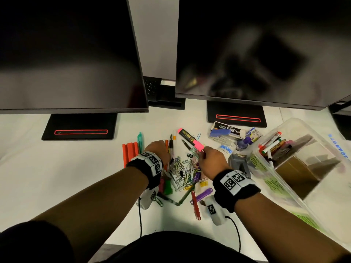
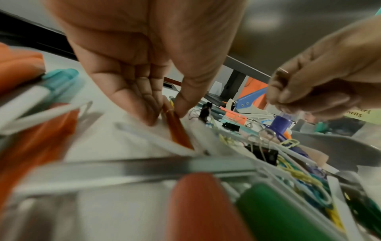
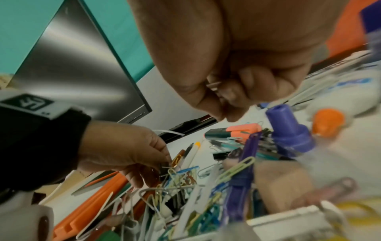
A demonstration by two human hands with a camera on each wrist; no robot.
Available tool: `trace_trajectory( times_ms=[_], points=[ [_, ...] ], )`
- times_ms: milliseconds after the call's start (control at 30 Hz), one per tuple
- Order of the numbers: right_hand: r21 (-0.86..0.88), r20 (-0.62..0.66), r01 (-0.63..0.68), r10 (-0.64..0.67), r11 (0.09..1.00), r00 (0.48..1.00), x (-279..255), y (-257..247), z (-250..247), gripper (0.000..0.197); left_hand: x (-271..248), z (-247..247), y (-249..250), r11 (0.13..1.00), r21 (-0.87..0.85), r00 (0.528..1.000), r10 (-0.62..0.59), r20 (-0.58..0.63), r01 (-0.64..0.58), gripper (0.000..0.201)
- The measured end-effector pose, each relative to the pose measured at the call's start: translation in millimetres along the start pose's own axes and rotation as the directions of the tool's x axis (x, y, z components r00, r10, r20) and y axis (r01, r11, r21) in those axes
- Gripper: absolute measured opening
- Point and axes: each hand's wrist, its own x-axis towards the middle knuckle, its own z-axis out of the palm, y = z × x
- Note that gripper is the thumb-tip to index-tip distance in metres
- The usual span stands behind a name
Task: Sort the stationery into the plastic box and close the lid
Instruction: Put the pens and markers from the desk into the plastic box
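The clips [image 1: 180,171] are heaped on the table [image 1: 57,177] between both hands. An orange pen [image 2: 177,128], its long axis running away from the body, is pinched by the left hand [image 1: 157,150]. The right hand [image 1: 212,160] is curled on something small, hard to identify. The open box [image 1: 296,152], farther right, lies nearer the right hand; its lid is not made out.

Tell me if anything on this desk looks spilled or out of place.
Yes: paper clips, pens and markers lie scattered in a loose heap on the desk, outside the plastic box, which already holds some markers.
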Motion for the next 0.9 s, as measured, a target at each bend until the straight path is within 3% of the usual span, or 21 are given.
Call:
trace_trajectory(
  times_ms=[267, 400, 533, 733, 833, 900],
  points=[
    [-0.341, 0.152, 0.086, -0.036, 0.936, 0.988, 31, -20, 20, 0.029, -3, -1, 1, 0.998, 0.019, 0.997, -0.068, 0.026, 0.067, 0.021],
    [-0.392, 0.200, 0.106, -0.027, 0.914, 0.979, 38, -22, 22, 0.029, -5, -8, -3, 0.995, -0.037, 0.996, -0.086, 0.035, 0.088, 0.027],
    [-0.273, 0.142, 0.011, 0.029, 0.962, 0.989, 39, -32, 18, 0.032, -3, -16, -9, 0.973, -0.198, 0.993, -0.117, 0.031, 0.120, 0.029],
    [0.017, 0.099, 0.000, -0.001, 1.000, 0.995, 49, -62, 14, 0.027, 3, -42, -24, 0.910, -0.368, 0.969, -0.235, -0.075, 0.192, 0.029],
    [0.045, 0.128, 0.003, -0.009, 0.999, 0.992, 54, -71, 22, 0.025, 9, -50, -33, 0.901, -0.379, 0.954, -0.274, -0.119, 0.211, 0.027],
    [0.027, 0.134, -0.034, 0.030, 0.999, 0.991, 56, -73, 30, 0.027, 10, -49, -38, 0.935, -0.293, 0.959, -0.248, -0.134, 0.201, 0.026]
  ],
)
